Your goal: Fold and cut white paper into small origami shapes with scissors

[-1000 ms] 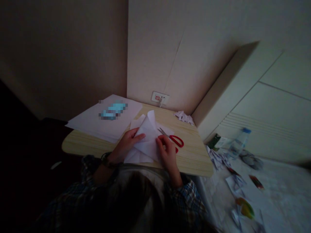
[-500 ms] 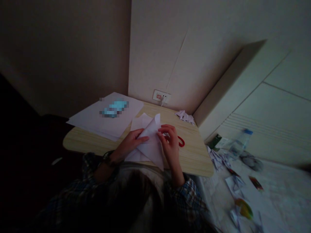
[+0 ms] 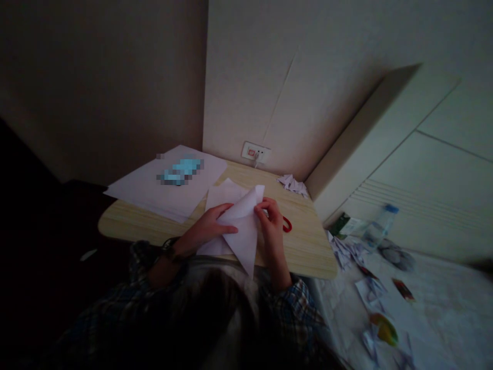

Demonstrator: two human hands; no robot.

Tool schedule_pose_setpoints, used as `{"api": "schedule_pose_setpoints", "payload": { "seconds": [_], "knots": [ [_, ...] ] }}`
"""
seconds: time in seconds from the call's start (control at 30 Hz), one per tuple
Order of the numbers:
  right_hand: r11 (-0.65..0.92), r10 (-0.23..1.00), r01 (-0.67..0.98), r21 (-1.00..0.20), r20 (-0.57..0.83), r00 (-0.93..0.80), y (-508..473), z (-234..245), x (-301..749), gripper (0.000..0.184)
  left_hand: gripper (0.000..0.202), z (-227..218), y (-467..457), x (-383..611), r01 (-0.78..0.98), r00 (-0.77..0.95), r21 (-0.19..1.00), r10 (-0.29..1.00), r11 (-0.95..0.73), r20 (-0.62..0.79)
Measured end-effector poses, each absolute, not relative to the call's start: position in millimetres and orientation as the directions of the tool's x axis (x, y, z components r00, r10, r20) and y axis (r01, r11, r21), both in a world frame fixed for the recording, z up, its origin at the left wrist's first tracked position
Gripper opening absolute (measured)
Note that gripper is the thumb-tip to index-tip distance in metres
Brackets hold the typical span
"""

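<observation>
A white sheet of paper (image 3: 242,228), partly curled over at the top, is held between both hands above a small wooden table (image 3: 304,246). My left hand (image 3: 215,222) grips its left edge, thumb on top and fingers beneath. My right hand (image 3: 270,221) pinches the upper right edge of the paper. Under it lies more white paper (image 3: 227,190) on the tabletop. A red loop handle (image 3: 287,224), perhaps of scissors, shows just right of my right hand; the rest is hidden behind the hand.
Large white sheets (image 3: 150,195) with a pixelated blue object (image 3: 181,170) lie at the table's left. Folded paper pieces (image 3: 292,185) sit by the wall, below a socket (image 3: 256,152). To the right, a bed (image 3: 442,298) bears a plastic bottle (image 3: 381,228) and more folded paper (image 3: 344,252).
My right hand has shifted slightly right, its fingers now closed on the paper's edge. The curled top leans further right, and the lower corner has swung slightly down and left.
</observation>
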State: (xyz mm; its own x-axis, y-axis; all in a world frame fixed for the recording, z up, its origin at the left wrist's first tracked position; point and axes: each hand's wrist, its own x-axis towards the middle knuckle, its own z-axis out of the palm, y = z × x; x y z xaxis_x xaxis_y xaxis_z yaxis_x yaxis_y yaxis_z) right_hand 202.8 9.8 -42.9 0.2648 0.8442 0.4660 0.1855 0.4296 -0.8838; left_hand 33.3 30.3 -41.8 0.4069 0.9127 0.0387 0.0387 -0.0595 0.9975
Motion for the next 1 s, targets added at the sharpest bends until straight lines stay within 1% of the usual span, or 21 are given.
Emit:
{"api": "schedule_pose_setpoints", "payload": {
  "seconds": [0.13,0.37,0.5,0.63,0.73,0.9,1.0],
  "knots": [
    [0.446,0.841,0.175,-0.878,0.478,0.253,9.0,-44.8,205.5,0.01,0.054,-41.0,30.4,32.4,-0.015,0.351,0.998,0.935,-0.053,0.055],
    [0.359,0.901,0.118,-0.926,0.377,0.215,5.9,-42.6,204.0,0.011,0.055,-45.1,32.1,30.9,-0.069,0.315,0.997,0.947,-0.045,0.064],
    [0.358,0.903,0.118,-0.926,0.376,0.208,7.0,-43.5,204.3,0.012,0.055,-47.1,32.1,30.8,-0.099,0.258,0.992,0.961,-0.079,0.103],
    [0.354,0.908,0.123,-0.927,0.372,0.193,7.0,-44.8,204.4,0.013,0.053,-46.8,31.8,30.4,-0.074,0.228,0.991,0.966,-0.11,0.124],
    [0.36,0.905,0.124,-0.925,0.379,0.196,7.1,-45.7,204.5,0.012,0.054,-46.5,31.7,30.2,-0.086,0.247,0.992,0.962,-0.096,0.115],
    [0.38,0.89,0.141,-0.914,0.403,0.212,7.1,-46.6,204.9,0.012,0.049,-45.3,30.3,32.2,-0.124,0.188,0.989,0.977,-0.078,0.101],
    [0.401,0.882,0.141,-0.905,0.423,0.21,6.6,-47.1,204.9,0.011,0.047,-44.9,29.3,33.4,-0.173,0.204,0.984,0.975,-0.05,0.085]
  ]
}}
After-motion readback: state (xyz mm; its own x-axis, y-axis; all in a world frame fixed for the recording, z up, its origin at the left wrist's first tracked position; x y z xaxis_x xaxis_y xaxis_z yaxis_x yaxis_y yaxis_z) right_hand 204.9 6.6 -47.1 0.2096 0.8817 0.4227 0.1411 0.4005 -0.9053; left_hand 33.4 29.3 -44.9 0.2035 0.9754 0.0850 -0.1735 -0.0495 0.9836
